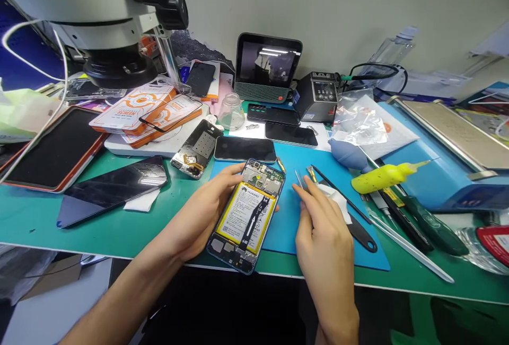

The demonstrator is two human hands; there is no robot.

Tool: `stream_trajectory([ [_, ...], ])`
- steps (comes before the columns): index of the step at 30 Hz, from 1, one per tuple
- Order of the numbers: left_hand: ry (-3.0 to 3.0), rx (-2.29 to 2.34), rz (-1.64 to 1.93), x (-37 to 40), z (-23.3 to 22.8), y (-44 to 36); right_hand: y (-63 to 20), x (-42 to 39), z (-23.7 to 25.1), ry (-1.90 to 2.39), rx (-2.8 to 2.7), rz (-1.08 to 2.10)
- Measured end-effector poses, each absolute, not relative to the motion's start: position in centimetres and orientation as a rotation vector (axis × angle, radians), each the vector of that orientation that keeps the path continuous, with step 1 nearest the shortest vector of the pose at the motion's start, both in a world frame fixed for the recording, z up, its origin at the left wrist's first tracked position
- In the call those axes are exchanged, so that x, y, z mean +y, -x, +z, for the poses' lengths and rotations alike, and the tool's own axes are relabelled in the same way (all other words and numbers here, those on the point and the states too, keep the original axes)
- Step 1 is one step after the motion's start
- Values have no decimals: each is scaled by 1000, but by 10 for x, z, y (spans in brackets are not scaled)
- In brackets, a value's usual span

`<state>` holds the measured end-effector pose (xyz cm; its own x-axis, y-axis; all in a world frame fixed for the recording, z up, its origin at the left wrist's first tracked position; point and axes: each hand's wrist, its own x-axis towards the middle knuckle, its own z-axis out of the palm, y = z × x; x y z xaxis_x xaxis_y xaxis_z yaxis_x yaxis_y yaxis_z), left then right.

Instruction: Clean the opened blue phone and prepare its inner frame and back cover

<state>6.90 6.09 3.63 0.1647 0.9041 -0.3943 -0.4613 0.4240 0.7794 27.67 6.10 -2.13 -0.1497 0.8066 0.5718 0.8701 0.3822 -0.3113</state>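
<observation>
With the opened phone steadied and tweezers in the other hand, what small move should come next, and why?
Probably bring the tweezers left to the exposed board at the top of the opened phone. The left hand already steadies it, while the right hand holds the tips just beside it, above the blue mat.

Under your left hand (202, 212) the opened phone (247, 215) shows a glossy battery label (yellow-edged, plastic film) and bare metal shields. Your right hand (324, 239) holds shiny metal tweezers (299, 179). The blue mat (286, 228) looks matt and smooth.
</observation>
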Motion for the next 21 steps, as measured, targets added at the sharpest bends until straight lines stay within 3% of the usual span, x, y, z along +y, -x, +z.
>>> stream_trajectory([
  [21, -1854, 1756, 856, 60, 34, -57, -275, 58, -17, 1475, -1839, -130],
])
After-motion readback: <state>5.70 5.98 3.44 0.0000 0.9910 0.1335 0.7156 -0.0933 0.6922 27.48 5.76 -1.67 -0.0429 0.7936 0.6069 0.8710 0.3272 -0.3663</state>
